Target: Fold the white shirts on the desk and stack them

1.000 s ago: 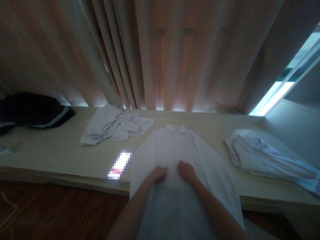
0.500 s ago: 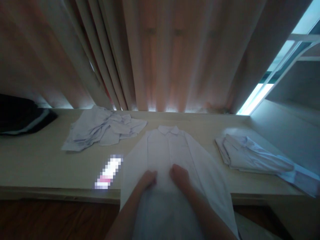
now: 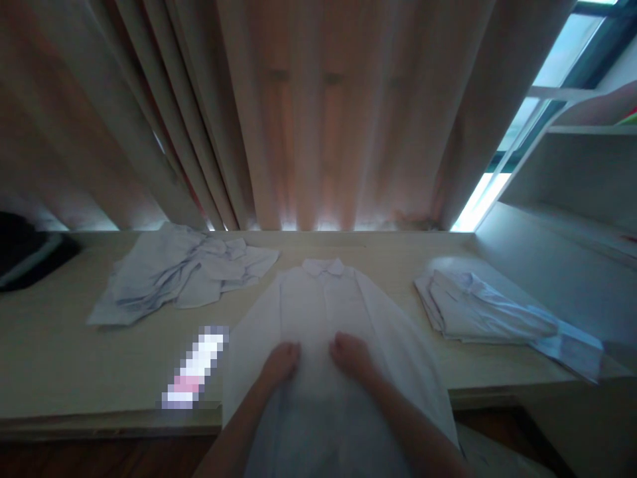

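Note:
A white collared shirt (image 3: 323, 299) lies spread out with its collar at the far side. Its sleeves slant down at both sides, and its lower part hangs over the near edge of the surface. On the left of the shirt front, my left hand (image 3: 281, 362) is closed, the fingers curled against the cloth. My right hand (image 3: 351, 355) is closed in the same way just right of the button line. Both hands appear to pinch the shirt's fabric, though the fingertips are mostly hidden.
The shirt lies on a pale tabletop (image 3: 388, 259). Crumpled white clothes (image 3: 184, 272) are at left, folded white shirts (image 3: 488, 309) at right. A pixelated bright object (image 3: 194, 368) lies left of the shirt, and a black item (image 3: 34, 255) at far left. Curtains (image 3: 318, 133) hang behind; shelving (image 3: 562, 265) stands right.
The camera view has shifted a little to the right, so everything appears further left. Both hands stay closed at about the same place on the shirt.

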